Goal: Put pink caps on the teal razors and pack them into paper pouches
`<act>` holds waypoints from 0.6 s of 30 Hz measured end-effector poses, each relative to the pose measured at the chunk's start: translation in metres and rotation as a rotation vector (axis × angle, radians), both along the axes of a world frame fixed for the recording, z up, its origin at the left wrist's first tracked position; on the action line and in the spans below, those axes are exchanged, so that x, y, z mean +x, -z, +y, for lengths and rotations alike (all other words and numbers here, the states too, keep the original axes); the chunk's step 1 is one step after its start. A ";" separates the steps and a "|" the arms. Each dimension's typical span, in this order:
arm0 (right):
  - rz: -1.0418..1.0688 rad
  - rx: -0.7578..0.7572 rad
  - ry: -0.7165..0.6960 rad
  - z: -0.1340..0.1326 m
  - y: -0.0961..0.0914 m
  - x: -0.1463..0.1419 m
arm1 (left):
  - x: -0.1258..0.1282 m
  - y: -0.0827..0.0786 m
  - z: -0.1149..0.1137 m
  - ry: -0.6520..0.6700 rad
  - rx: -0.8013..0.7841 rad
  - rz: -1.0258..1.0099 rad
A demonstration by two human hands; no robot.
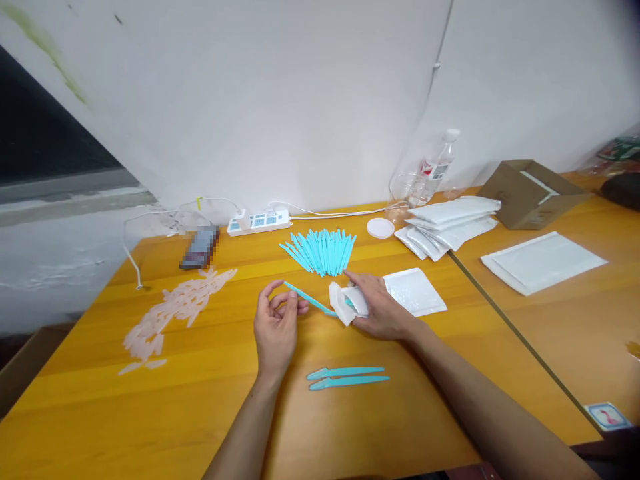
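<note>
My left hand pinches the end of a thin teal plastic stick that runs to the right into a small white pouch. My right hand grips that pouch against the yellow table, fingers closed over it. Two more teal sticks lie side by side just in front of my hands. A fanned heap of several teal sticks lies behind them. A flat white packet rests right of my right hand.
A spread of pale pink sticks lies at the left. At the back are a white power strip, a phone, a white lid, a plastic bottle, stacked white pouches, a cardboard box and another white packet.
</note>
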State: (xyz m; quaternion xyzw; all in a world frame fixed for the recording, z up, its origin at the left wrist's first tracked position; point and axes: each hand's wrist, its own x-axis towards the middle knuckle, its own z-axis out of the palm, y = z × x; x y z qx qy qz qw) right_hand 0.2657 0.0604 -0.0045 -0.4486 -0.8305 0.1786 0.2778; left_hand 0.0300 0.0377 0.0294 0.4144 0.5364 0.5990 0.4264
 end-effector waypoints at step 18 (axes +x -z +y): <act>0.006 -0.013 -0.015 -0.001 -0.002 -0.002 | 0.012 0.015 0.021 -0.115 0.025 -0.039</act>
